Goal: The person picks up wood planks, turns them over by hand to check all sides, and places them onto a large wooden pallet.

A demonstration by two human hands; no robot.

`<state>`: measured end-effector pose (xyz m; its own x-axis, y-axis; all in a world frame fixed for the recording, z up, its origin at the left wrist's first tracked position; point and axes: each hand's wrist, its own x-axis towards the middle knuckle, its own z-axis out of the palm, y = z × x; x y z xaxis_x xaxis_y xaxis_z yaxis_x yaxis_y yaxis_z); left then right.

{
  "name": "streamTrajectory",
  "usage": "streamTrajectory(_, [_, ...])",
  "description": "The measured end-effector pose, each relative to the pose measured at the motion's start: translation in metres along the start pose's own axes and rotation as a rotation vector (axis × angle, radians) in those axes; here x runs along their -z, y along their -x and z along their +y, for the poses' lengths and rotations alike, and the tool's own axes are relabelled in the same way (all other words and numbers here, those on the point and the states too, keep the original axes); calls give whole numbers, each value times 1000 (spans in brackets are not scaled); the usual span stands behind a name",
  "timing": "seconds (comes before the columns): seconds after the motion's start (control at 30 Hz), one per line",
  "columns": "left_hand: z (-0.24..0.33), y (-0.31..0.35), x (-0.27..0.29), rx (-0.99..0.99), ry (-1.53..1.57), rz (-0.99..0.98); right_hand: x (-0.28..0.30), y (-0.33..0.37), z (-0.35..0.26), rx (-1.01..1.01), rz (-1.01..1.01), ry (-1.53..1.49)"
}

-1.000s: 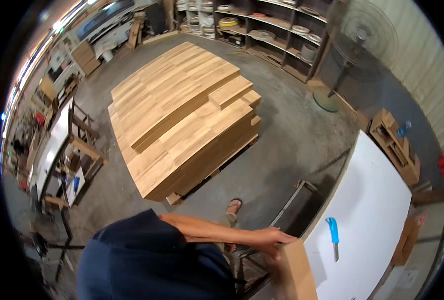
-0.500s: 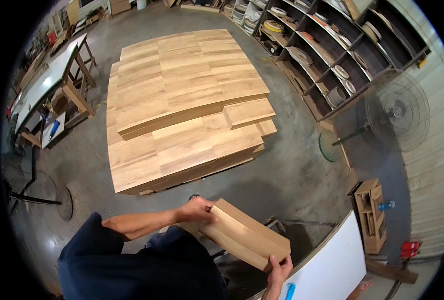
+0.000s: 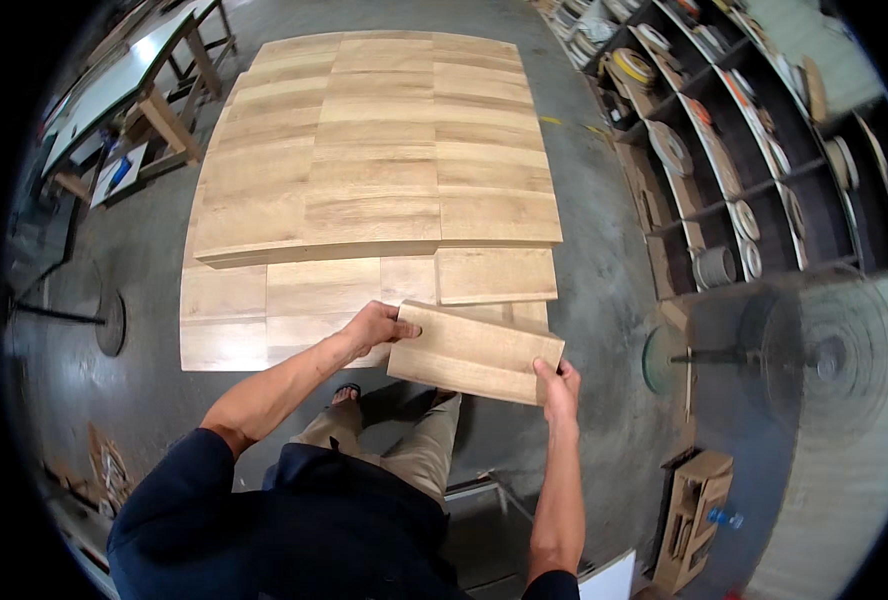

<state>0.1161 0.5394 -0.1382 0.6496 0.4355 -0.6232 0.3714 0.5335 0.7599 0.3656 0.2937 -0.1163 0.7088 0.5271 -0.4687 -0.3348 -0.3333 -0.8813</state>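
A short wood-grain board (image 3: 472, 355) is held between my two hands, its broad face up and slightly tilted. My left hand (image 3: 374, 328) grips its left end, thumb on top. At the right end my right hand (image 3: 558, 388) is closed on the edge, thumb also on the face. Just beyond lies a large stack of matching boards (image 3: 374, 150), laid in rows. Its near layer sits lower, and a single board (image 3: 496, 275) rests there at the right, against the higher layer. The held board overlaps the stack's near edge in view.
Shelves with rolls of edging (image 3: 669, 148) stand at the right, near a pedestal fan (image 3: 826, 357). A workbench (image 3: 129, 85) is at the far left, another fan (image 3: 109, 322) nearer. A cardboard box (image 3: 694, 520) and white panel (image 3: 609, 580) are at lower right.
Both hands have carried the board forward from the white panel at lower right toward the stack. My body and view have turned to face the stack, and the board's face has levelled.
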Motion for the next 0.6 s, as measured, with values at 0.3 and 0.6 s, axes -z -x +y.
streamTrajectory(0.3, [-7,-125,-20,79,-17,329,6,-200,-9,-73,-168,185])
streamTrajectory(0.6, [22,-143,-45,125,-10,508,3,-248,-18,-77,-245,205])
